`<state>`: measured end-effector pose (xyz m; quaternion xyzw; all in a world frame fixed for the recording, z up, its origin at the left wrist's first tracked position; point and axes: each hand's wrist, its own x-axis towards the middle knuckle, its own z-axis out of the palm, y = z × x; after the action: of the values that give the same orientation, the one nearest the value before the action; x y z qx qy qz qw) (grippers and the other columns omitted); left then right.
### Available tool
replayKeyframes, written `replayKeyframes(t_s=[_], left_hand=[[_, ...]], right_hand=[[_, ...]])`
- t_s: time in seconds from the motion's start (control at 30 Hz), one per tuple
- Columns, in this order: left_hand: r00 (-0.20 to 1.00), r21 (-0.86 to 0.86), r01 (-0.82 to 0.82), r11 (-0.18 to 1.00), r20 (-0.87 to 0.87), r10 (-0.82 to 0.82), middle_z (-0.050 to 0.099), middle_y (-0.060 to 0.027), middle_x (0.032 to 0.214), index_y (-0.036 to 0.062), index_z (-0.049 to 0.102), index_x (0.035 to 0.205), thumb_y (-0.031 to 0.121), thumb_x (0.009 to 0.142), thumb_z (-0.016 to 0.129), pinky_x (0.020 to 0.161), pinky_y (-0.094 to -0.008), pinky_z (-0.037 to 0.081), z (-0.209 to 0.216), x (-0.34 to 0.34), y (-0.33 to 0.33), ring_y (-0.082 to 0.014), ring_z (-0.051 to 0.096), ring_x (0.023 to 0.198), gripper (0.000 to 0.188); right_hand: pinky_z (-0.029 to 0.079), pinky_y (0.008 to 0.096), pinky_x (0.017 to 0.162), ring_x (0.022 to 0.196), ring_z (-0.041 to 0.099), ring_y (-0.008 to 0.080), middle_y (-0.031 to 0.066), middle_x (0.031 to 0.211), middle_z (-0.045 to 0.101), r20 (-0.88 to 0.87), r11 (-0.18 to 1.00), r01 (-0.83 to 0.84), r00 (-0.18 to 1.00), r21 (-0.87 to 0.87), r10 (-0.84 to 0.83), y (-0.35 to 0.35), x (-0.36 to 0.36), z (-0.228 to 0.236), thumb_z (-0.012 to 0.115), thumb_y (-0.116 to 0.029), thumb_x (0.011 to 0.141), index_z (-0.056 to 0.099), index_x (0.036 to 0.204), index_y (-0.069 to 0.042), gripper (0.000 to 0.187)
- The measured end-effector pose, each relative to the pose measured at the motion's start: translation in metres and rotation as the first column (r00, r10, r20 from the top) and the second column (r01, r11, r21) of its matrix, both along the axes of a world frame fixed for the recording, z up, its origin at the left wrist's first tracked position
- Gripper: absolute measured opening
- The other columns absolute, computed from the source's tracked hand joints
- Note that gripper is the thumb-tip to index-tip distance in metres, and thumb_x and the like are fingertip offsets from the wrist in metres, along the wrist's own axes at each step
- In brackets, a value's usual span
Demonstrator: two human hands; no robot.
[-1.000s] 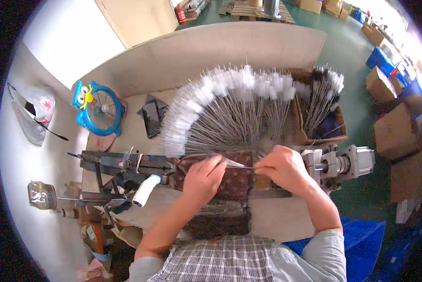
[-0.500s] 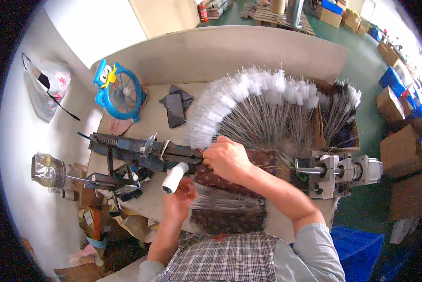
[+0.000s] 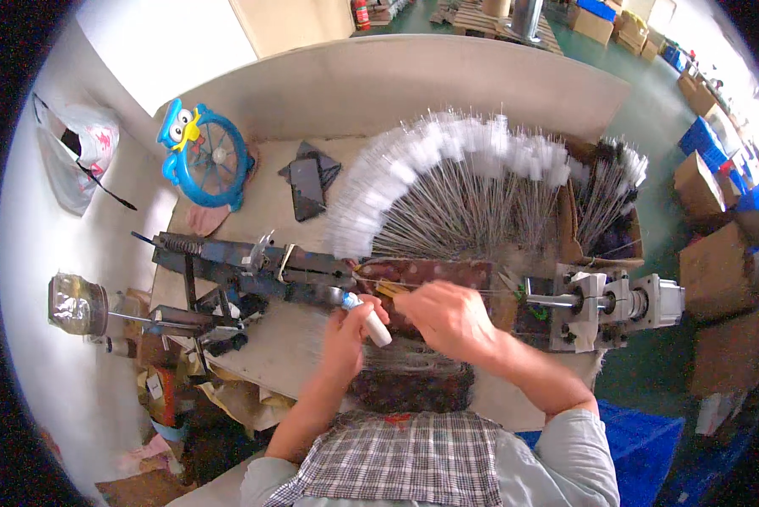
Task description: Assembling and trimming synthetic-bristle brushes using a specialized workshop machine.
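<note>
My left hand (image 3: pixel 345 342) is closed round a white tube-shaped handle (image 3: pixel 376 328) with a blue band, at the near side of a dark metal clamp fixture (image 3: pixel 303 272). My right hand (image 3: pixel 447 314), blurred, is curled just right of the fixture's end, over a dark red-brown mat (image 3: pixel 430 270). Beside its fingertips shows a small yellow piece (image 3: pixel 388 289); whether the fingers hold it is unclear. Behind the hands, wire-stemmed brushes with white bristle tips (image 3: pixel 447 160) lie fanned out. More thin wires lie blurred on the near side of my hands.
On the right stands a motor unit with a metal shaft (image 3: pixel 616 300). A box of dark brushes (image 3: pixel 599 211) sits behind it. A phone (image 3: pixel 307 188) and a blue toy-shaped fan (image 3: pixel 214 160) are at the back left. A low board (image 3: pixel 396 80) edges the table's far side.
The white handle has swung from pointing down-left to down-right, and my left hand now grips it. My right hand has moved right and nearer, away from the fixture's end.
</note>
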<state>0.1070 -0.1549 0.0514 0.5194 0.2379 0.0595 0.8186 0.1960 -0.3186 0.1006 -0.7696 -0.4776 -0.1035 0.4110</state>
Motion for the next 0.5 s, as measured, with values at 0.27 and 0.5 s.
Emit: replayKeyframes(t_s=[0.27,0.5], left_hand=[[0.957,0.688,0.257,0.678,-0.278,-0.081,0.058,-0.0054,0.065,0.001,0.051,0.084,0.01,0.075,0.064,0.051,-0.0291,0.046,0.005,0.001,0.002,-0.0157,0.057,0.056,0.018],[0.963,0.15,-0.206,0.967,-0.146,0.228,0.058,-0.0031,0.083,0.0086,0.055,0.09,0.031,0.079,0.067,0.067,-0.0301,0.047,-0.027,-0.056,0.086,-0.014,0.056,0.074,0.028]], right_hand=[[0.05,0.0377,0.068,0.081,0.06,0.0259,0.009,0.089,0.058,-0.115,0.98,0.087,0.987,-0.18,-0.109,0.029,0.013,-0.066,0.062,-0.012,0.076,0.058,0.097,-0.006,0.023],[0.05,0.0371,0.065,0.078,0.059,0.0271,0.0082,0.083,0.053,-0.114,0.949,-0.087,0.992,-0.302,0.055,0.006,-0.001,-0.04,0.063,-0.014,0.077,0.059,0.093,-0.007,0.018]])
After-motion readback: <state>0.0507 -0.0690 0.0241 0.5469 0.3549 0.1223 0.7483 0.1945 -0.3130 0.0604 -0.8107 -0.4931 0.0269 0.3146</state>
